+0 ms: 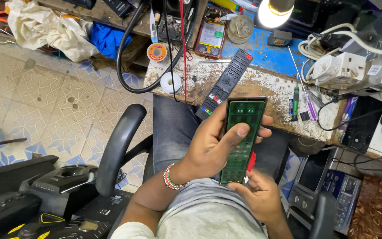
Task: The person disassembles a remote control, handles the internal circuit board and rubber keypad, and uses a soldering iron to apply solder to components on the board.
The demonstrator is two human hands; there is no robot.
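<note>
Seated at cluttered tabletop [261, 90], viewed from above. Left hand [213, 148] wrapped around long green circuit board [240, 141] of a remote control, thumb pressed flat across board face about midway, fingers curled behind the far edge. Board held upright-ish over the lap, just off tabletop edge, not touching it. Right hand [259, 197] cupped under board's lower end, fingertips closed on it beside a small red piece [251, 161]; what the red piece is, cannot tell. Beaded wristband [169, 177] on left wrist.

On tabletop: black remote control shell [225, 84] lying diagonally, keypad side up, just beyond the board. Green-handled screwdriver [295, 102] and purple-handled tool [310, 108] to the right, near edge. Solder spools [157, 52] at left corner, opened phone [211, 37] further back, lit lamp [273, 11] above.

Step judged: inspection or handling of bare board with casing already off. Next move likely calls for steady two-hand grip, board kept level, and one hand freed before reaching for a tool or the shell.
</note>
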